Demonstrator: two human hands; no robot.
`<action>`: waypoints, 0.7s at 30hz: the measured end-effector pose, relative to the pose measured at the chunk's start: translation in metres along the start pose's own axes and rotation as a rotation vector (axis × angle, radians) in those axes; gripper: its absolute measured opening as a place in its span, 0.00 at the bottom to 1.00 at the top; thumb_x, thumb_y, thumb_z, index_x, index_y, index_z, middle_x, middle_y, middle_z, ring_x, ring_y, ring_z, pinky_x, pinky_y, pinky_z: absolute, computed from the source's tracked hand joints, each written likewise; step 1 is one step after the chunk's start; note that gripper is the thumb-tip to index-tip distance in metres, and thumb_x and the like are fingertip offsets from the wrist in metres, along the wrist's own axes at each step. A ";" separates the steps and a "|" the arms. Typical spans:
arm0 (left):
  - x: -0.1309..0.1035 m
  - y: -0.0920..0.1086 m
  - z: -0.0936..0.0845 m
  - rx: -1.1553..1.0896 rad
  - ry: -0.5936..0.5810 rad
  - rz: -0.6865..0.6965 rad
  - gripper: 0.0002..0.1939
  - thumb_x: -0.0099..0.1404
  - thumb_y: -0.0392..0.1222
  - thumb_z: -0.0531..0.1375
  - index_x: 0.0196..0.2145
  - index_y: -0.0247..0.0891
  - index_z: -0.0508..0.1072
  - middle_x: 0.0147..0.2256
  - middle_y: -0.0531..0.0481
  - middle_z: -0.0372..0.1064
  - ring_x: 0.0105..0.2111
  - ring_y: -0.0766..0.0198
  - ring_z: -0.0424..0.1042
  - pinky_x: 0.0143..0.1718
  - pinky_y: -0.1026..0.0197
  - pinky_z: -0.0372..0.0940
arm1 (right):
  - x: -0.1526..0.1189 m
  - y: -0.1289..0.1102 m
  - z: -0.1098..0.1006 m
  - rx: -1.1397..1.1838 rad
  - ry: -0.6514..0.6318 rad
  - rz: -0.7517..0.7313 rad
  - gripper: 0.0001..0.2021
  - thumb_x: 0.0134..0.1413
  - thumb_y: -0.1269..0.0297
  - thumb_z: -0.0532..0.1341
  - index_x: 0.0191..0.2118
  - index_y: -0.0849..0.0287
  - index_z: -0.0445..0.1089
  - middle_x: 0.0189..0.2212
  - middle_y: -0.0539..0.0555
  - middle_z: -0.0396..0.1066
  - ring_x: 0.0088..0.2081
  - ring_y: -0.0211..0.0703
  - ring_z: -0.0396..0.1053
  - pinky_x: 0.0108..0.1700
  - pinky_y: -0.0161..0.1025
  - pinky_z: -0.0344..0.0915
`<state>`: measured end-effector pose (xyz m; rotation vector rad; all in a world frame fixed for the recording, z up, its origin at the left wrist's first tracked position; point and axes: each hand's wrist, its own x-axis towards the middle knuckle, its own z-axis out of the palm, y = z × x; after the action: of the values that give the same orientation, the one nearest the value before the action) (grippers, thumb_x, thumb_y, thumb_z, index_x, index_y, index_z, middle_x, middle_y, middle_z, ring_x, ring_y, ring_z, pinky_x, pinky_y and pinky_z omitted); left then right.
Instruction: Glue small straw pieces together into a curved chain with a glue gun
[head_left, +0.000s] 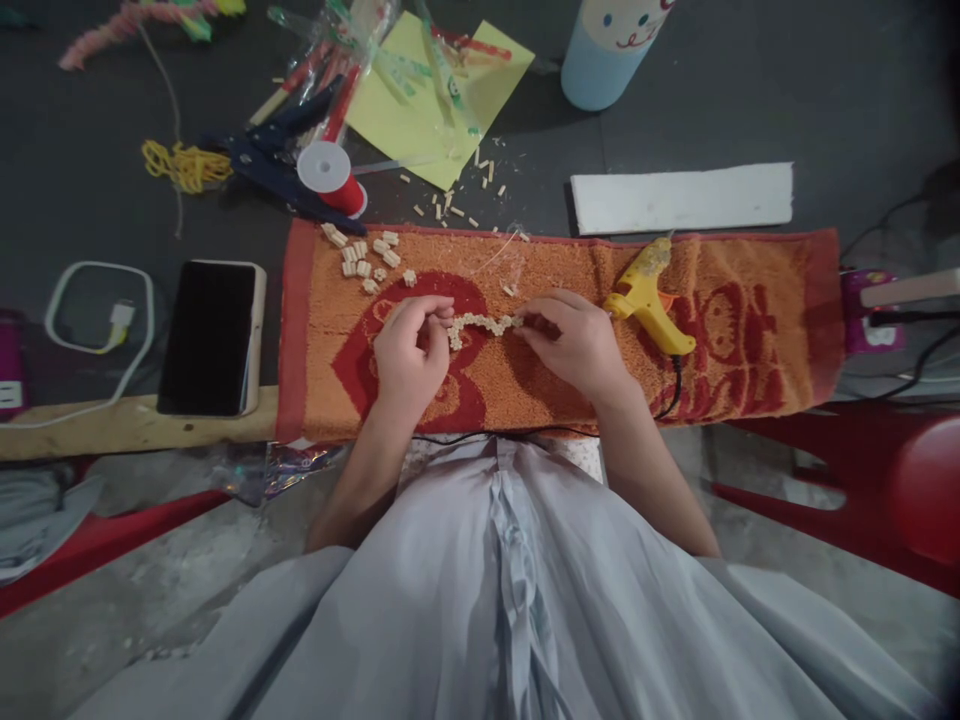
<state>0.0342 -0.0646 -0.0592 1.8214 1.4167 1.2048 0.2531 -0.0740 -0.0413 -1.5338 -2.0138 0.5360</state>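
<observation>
A wavy strip of small pale pieces (484, 322) spans between my hands above an orange and red towel (540, 390). My left hand (414, 350) is closed on its left end, where the strip bends downward. At the right end, the fingers of my right hand (574, 335) pinch the strip. Small clusters of pale pieces (364, 268) lie on the towel's upper left. Just right of my right hand rests a yellow glue gun (651, 300), its nozzle end near my knuckles.
Beyond the towel are a red thread spool (330, 178), dark blue pliers (270, 160), yellow-green paper (397, 100), a white strip (682, 198) and a blue bottle (607, 55). A phone (210, 338) lies left, near a white cable (154, 320). Scattered pale bits (450, 205) dot the table.
</observation>
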 end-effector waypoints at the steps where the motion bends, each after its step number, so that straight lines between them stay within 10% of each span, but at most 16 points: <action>1: 0.000 -0.001 0.000 -0.003 0.005 0.000 0.13 0.67 0.30 0.51 0.42 0.39 0.73 0.38 0.51 0.75 0.37 0.68 0.77 0.43 0.64 0.72 | 0.000 0.000 0.001 -0.006 0.004 -0.001 0.07 0.57 0.68 0.61 0.39 0.57 0.76 0.35 0.56 0.76 0.37 0.48 0.73 0.40 0.44 0.70; 21: 0.006 0.013 -0.004 -0.033 -0.084 0.137 0.09 0.67 0.36 0.56 0.42 0.40 0.74 0.41 0.47 0.75 0.43 0.62 0.75 0.47 0.57 0.72 | 0.000 0.003 -0.013 -0.047 0.066 -0.009 0.05 0.56 0.69 0.61 0.37 0.57 0.75 0.33 0.55 0.76 0.36 0.47 0.72 0.37 0.42 0.68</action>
<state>0.0374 -0.0630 -0.0446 1.9494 1.2361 1.1959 0.2637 -0.0738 -0.0336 -1.5487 -1.9958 0.4314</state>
